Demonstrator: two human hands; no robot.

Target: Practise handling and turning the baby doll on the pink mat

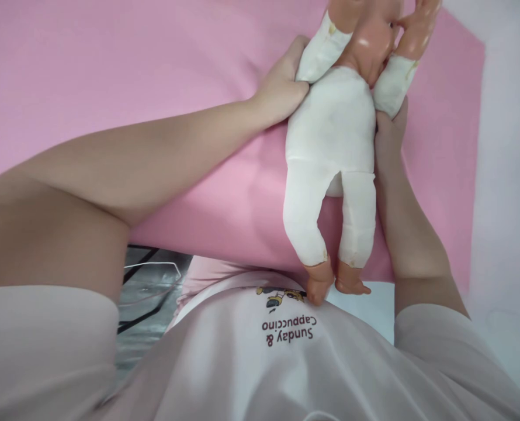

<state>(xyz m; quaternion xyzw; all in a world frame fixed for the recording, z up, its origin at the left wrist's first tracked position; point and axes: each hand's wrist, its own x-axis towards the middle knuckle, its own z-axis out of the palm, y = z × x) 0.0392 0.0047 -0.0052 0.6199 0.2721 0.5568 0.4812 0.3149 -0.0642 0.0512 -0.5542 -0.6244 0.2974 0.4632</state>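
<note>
On the left the pink worktop spreads bare; the left hand reaches across it, its grip closed on one side of the baby doll, fingers partly hidden. The doll, white-covered on torso, legs and forearms, is between both hands at the worktop's near edge, feet overlapping the "Sunday & Cappuccino" shirt in view. Farther right, the right hand clasps its other side, fingers mostly hidden.

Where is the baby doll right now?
In the head view, the doll is right of centre over the pink surface, between the left hand and the right hand, its feet toward the printed shirt.
</note>
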